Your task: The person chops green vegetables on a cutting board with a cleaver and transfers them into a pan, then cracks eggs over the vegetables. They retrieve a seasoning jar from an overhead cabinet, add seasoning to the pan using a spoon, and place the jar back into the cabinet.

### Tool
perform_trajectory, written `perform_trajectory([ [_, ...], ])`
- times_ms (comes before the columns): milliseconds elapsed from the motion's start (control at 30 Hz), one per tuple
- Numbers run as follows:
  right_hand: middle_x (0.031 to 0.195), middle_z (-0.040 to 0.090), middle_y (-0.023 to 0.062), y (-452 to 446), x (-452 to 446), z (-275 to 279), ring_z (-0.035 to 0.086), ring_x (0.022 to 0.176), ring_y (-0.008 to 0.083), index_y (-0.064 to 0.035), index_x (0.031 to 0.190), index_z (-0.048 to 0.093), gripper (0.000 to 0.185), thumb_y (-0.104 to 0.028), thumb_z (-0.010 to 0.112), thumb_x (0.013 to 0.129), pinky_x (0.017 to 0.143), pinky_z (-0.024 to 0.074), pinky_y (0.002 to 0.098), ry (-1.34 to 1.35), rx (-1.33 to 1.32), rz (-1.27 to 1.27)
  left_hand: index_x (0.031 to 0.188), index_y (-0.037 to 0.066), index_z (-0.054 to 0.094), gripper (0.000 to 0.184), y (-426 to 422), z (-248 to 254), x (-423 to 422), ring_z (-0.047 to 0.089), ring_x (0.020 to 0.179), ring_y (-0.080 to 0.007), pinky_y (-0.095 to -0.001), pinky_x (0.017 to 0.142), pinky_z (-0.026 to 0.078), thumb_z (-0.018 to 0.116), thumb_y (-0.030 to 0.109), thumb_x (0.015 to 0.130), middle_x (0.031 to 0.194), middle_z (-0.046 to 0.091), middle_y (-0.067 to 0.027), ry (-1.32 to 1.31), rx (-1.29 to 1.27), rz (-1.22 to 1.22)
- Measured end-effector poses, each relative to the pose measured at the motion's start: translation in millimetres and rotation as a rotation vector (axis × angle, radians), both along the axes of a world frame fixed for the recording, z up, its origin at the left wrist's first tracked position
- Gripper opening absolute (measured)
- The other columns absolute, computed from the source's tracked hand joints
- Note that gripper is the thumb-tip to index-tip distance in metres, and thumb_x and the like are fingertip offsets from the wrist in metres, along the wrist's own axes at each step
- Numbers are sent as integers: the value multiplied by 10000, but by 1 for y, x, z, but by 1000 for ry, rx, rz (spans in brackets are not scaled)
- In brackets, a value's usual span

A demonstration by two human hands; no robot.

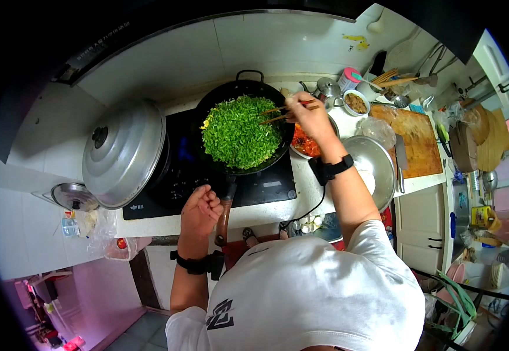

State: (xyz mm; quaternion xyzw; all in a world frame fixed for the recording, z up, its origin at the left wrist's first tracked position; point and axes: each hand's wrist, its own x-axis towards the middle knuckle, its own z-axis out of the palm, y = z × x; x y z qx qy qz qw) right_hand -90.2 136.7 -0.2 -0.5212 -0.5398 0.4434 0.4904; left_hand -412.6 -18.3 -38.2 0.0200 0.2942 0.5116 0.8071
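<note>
My right hand [311, 117] grips a pair of wooden chopsticks [275, 120], their tips in the chopped green vegetables [240, 131]. These greens fill a black wok [260, 167] on the cooktop, with a little yellow food showing at their left edge. My left hand [203, 212] is just left of the wok's wooden handle [224, 219]. Its fingers are loosely curled in, and nothing shows in them. Under my right wrist stands a bowl of chopped red food [304, 143], partly hidden by that hand.
Left of the wok sits a large domed metal lid [123, 152] on the black cooktop [207, 193]. To the right are a metal bowl [386, 172], a bowl of brown food [356, 104], a small lidded pot [328, 88], a cleaver [401, 153] and a wooden cutting board [415, 137].
</note>
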Motion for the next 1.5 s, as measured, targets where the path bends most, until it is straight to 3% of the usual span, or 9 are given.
perform_trajectory([
  [133,594,562,80,15,30,-20,564,556,170,-5,816,585,210,-194,609,904,546,455,314,-253,85,-215,889,58,635,107,0,-6,-4,500,634,-148,-268,583,399,565,134,918,750,595,-52,-6,-31,2],
  [300,757,671,159,55,9,-89,652,704,307,-47,830,684,202,-248,663,818,657,504,372,-338,-8,-355,885,61,633,104,-3,-5,-7,497,628,-142,-266,575,396,569,137,916,745,585,-41,15,-55,12],
  [367,622,585,6,61,-19,-106,537,535,108,-29,799,638,136,-147,632,866,519,449,264,-399,79,-344,887,62,634,104,-5,-7,-11,496,632,-141,-265,576,395,571,140,915,749,587,-40,9,-48,7],
  [433,646,600,14,54,-49,-95,548,557,110,-33,807,652,129,-145,629,867,534,460,272,-457,137,-317,889,64,635,103,-7,-9,-15,496,636,-139,-263,576,394,574,143,914,754,590,-39,3,-41,1],
  [500,656,586,20,56,-71,-96,536,590,114,0,800,621,140,-112,613,883,551,444,265,-76,70,-134,906,64,641,115,-8,-11,-20,487,641,-137,-261,581,390,570,155,919,770,601,-43,-30,-18,25],
  [633,646,579,48,21,-88,-47,496,591,128,9,800,619,151,-115,622,885,581,440,286,-146,117,-34,935,63,649,139,-11,-15,-29,484,651,-134,-260,586,388,549,159,932,782,609,-46,-39,-7,47],
  [767,757,631,178,2,-116,-28,610,702,360,-15,821,658,179,-192,651,849,635,489,411,-311,327,91,965,57,638,163,-10,-15,-32,490,653,-123,-254,605,399,522,171,949,773,597,-38,-76,23,24],
  [1300,783,623,150,11,-57,-37,602,749,313,-8,792,656,110,-112,682,817,667,484,393,-447,522,-35,969,54,641,152,-16,-14,-42,438,646,-123,-265,589,370,523,144,938,756,553,-26,-93,39,-13],
  [1500,807,574,146,-39,-58,-65,585,795,370,-41,781,614,175,-205,674,792,709,479,446,-690,565,270,984,58,628,164,-18,-13,-42,446,659,-115,-258,598,370,512,169,950,763,545,-19,-91,29,-72],
])
